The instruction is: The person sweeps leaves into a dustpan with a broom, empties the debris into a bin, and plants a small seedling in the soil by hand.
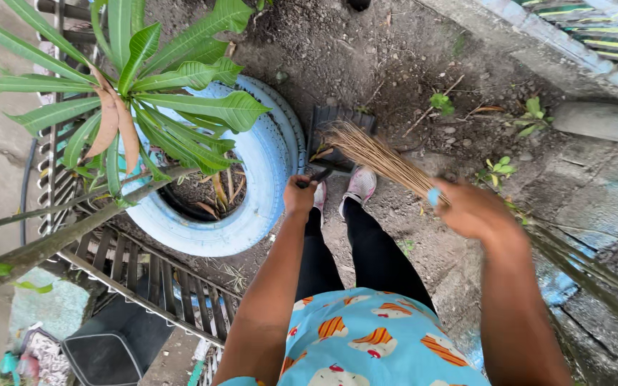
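Standing on bare soil, the person grips a stick broom (377, 159) in the right hand (470, 211), fingers closed around the bundle near a blue band; its bristle tips rest against a dark dustpan (334, 136). Left hand (299, 196) is clamped on the dustpan's black handle (317, 176), just above the pale sneakers (359, 186). Hands are apart. A blue painted tyre planter (266, 164) with a leafy plant (151, 86) sits just beside the left hand.
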